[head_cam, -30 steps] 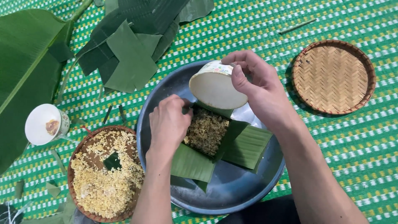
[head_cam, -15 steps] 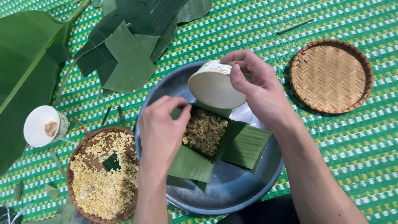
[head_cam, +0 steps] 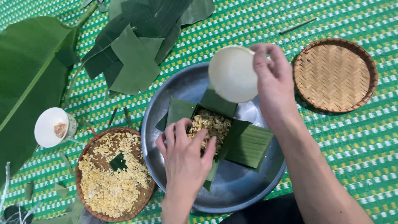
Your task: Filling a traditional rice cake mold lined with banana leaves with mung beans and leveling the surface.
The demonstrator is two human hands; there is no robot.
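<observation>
A round metal tray point(head_cam: 244, 194) lies on a green woven mat. In it green leaves point(head_cam: 248, 143) form a square pocket filled with yellowish rice mixture point(head_cam: 211, 124). My left hand point(head_cam: 186, 155) rests on the pocket's near left edge, fingers spread and touching the filling and leaves. My right hand point(head_cam: 273, 83) holds a white bowl point(head_cam: 232, 74) tipped on its side above the tray's far part, its bottom facing the camera.
A woven basket of yellow grains point(head_cam: 112, 176) with a leaf scrap sits left of the tray. A white cup point(head_cam: 53, 126) stands further left. An empty woven basket point(head_cam: 336, 74) lies at right. Large and cut banana leaves point(head_cam: 132, 58) cover the upper left.
My left hand slid down from the pocket's far left corner to its near left edge. The right hand lifted the bowl slightly and turned its bottom toward the camera.
</observation>
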